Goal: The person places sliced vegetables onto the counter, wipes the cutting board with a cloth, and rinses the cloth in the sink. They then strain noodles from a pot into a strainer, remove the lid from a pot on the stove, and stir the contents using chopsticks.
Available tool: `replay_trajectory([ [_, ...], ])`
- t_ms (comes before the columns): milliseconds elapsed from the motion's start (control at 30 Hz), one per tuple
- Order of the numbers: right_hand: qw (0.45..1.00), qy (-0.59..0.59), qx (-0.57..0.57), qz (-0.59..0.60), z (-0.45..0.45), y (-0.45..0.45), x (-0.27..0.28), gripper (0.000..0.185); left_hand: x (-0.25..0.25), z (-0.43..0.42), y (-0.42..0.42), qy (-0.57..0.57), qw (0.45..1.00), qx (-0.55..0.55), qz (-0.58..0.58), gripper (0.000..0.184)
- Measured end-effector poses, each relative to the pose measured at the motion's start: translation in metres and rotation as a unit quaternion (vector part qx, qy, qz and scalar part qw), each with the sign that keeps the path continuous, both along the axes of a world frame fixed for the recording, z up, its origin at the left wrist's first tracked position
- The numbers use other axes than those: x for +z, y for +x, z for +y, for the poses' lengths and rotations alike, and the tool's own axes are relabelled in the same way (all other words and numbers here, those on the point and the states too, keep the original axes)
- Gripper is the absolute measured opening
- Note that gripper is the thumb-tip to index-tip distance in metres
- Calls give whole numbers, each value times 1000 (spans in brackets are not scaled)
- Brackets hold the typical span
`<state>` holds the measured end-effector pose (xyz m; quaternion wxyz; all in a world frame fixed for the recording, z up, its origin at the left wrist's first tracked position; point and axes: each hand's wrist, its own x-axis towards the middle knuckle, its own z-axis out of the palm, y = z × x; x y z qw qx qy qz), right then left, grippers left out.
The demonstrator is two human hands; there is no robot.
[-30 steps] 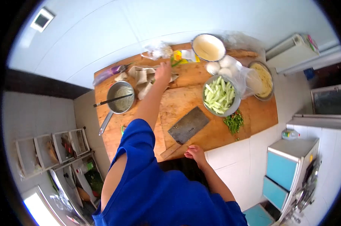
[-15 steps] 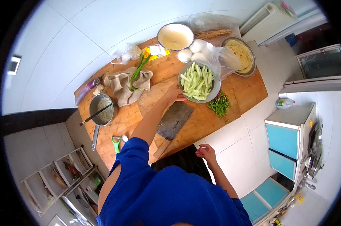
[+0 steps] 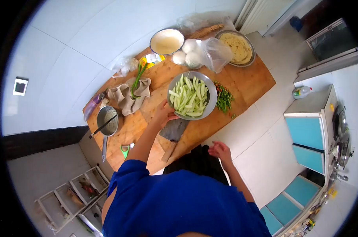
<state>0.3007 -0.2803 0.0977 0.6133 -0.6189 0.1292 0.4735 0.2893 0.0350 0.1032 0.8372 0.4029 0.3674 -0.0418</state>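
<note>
A grey metal bowl full of pale green vegetable strips is gripped at its near left rim by my left hand. The bowl hides part of a dark cleaver, whose wooden handle points toward me. My right hand hangs beside my body, past the table's front edge. Its fingers are loosely apart and it holds nothing. To the right of the bowl lies a heap of chopped green and red peppers.
On the wooden table are a saucepan, a green peeler, a cloth with green onions, an eggplant, an enamel bowl, bagged white balls and a pan of flatbreads. Turquoise cabinets stand right.
My left hand has brought the bowl of strips nearer to me, so it looks larger and covers more of the cleaver. My right hand stays low. The camera view has shifted.
</note>
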Motion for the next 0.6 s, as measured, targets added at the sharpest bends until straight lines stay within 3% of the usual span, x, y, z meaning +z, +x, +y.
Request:
replay_trajectory([
  [133, 994, 81, -40, -60, 4, 23, 15, 43, 34, -38, -37, 52, 997, -43, 25, 52],
  [233, 985, 166, -42, -25, -8, 38, 25, 44, 51, -76, -52, 70, 995, -70, -3, 50],
  [400, 980, 182, -73, -35, -73, 38, 42, 46, 80, -147, -49, 62, 990, -119, -48, 47],
  [467, 970, 216, -108, -41, -104, 39, 50, 45, 88, -171, -40, 101, 980, -170, -37, 44],
  [600, 959, 221, -169, -61, -162, 40, 68, 45, 99, -231, -15, 242, 958, -155, -22, 43],
])
